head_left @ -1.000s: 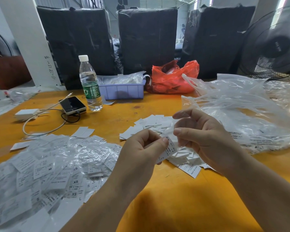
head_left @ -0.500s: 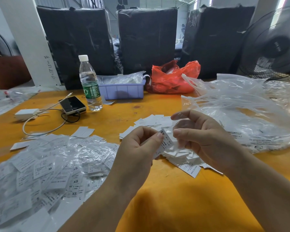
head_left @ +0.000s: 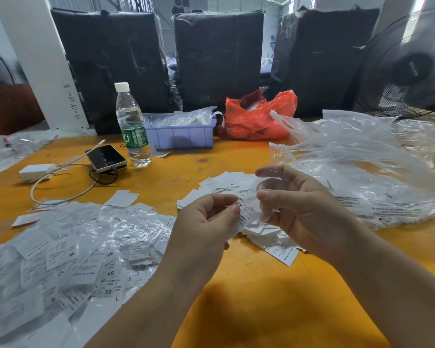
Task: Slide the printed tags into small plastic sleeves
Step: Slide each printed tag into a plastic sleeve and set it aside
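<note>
over the yellow table (head_left: 249,310), the person's left hand (head_left: 201,227) pinches a printed tag (head_left: 242,218) between thumb and curled fingers, its far end touching the small clear plastic sleeve (head_left: 258,197) that the right hand (head_left: 304,212) grips with curled fingers. just beyond and under the hands lies a pile of loose white tags (head_left: 236,183), with a heap of already sleeved tags (head_left: 68,257) to the left. a water bottle (head_left: 132,126), a phone (head_left: 107,158) and a lilac bin (head_left: 183,135) stand farther back, large clear bags (head_left: 362,162) to the right.
</note>
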